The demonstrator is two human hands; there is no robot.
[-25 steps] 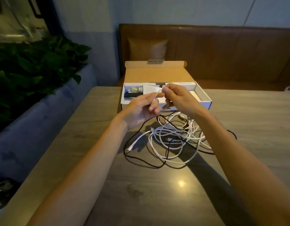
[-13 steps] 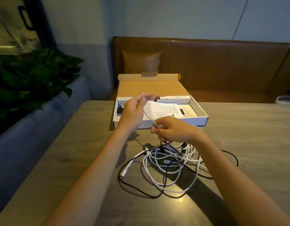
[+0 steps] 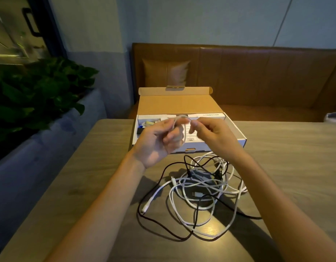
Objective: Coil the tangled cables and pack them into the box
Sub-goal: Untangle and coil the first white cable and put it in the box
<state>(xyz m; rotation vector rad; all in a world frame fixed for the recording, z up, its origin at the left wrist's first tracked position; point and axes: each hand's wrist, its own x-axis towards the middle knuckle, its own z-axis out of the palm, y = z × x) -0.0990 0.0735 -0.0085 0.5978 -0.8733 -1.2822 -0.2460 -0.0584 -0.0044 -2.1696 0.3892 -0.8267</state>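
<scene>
A tangle of white and black cables (image 3: 201, 191) lies on the wooden table in front of me. One white cable (image 3: 184, 129) rises from it and arches in a small loop between my hands. My left hand (image 3: 157, 142) grips that loop, palm turned up. My right hand (image 3: 208, 133) pinches the same cable at the top of the loop, close to the left hand. Both hands hover over the front of the open cardboard box (image 3: 239, 138), whose lid stands back. Papers and small items lie inside, partly hidden by my hands.
The table (image 3: 295, 157) stretches to the right and toward me. A brown leather bench (image 3: 257, 78) with a cushion runs behind it. Leafy plants (image 3: 36, 95) fill a planter along the left edge.
My right hand has risen from just above the tangle to meet the left hand, bending the white cable into a loop. The view has tilted slightly.
</scene>
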